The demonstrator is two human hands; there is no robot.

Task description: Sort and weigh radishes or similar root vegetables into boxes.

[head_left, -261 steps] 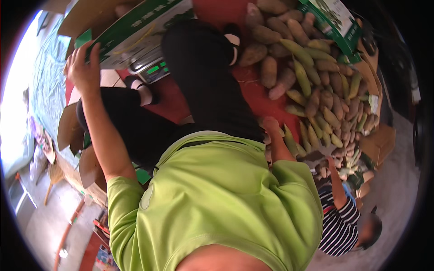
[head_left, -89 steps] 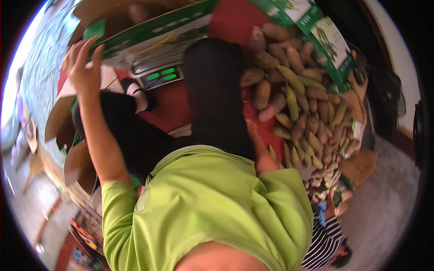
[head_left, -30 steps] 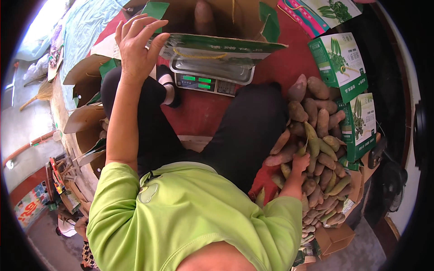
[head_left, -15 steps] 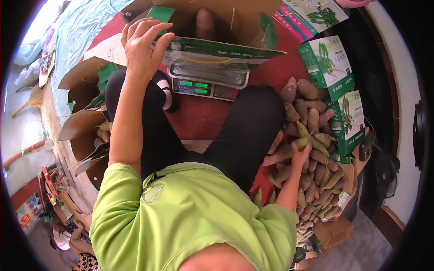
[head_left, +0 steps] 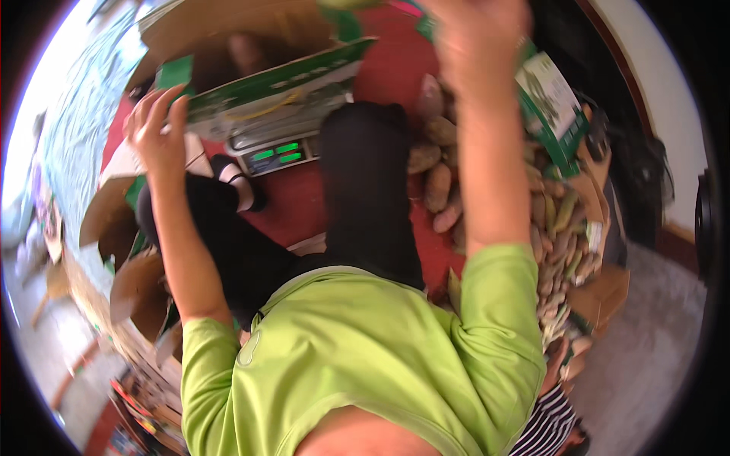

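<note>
My left hand is raised at the left corner of the open cardboard box, fingers apart, beside its green flap. A brown tuber lies inside the box. The box rests on a scale with a lit green display. My right hand is lifted at the top edge, blurred by motion, its fingers partly out of view. A yellow-green thing shows at the top edge to its left; whether the hand holds it I cannot tell. Below my right arm is a heap of reddish-brown tubers, like sweet potatoes.
Open cardboard boxes stand by my left leg. A green and white printed carton is beyond the heap at right. Another person's striped garment shows at lower right. Blue plastic sheeting spreads at the far left.
My right hand has risen from the tuber heap, where it held a yellow-green tuber, to the top edge. The view has turned, shifting the box and scale leftward. My left hand stays by the box.
</note>
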